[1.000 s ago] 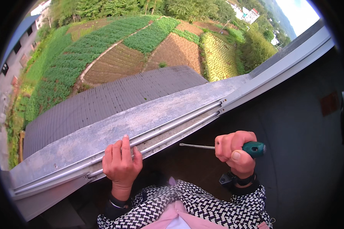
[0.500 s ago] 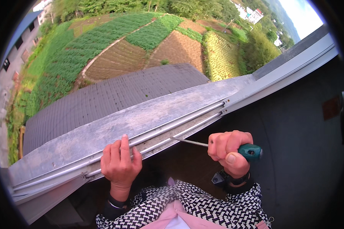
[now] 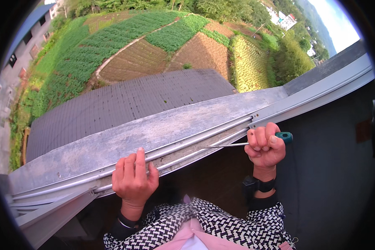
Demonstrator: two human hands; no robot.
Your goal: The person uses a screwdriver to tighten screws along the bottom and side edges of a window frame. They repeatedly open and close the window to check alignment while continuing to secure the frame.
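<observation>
1. My left hand (image 3: 132, 179) rests on the aluminium window track (image 3: 183, 143); its fingers (image 3: 139, 160) are curled over the inner rail, gripping it to steady me.
2. My right hand (image 3: 264, 146) is a closed fist around a screwdriver (image 3: 254, 142) with a green handle. The handle end sticks out on the right and the thin metal shaft points left.
3. The shaft tip lies against the track, about midway between my two hands, in the groove between the rails as far as I can tell.
4. I cannot see a screw or any loosened part at the tip, so I judge the work on the track as only just engaged, with nothing visibly removed or fitted.
5. Beyond the concrete sill (image 3: 125, 135) lie a grey corrugated roof (image 3: 129, 104) and fields (image 3: 154, 46) far below.
</observation>
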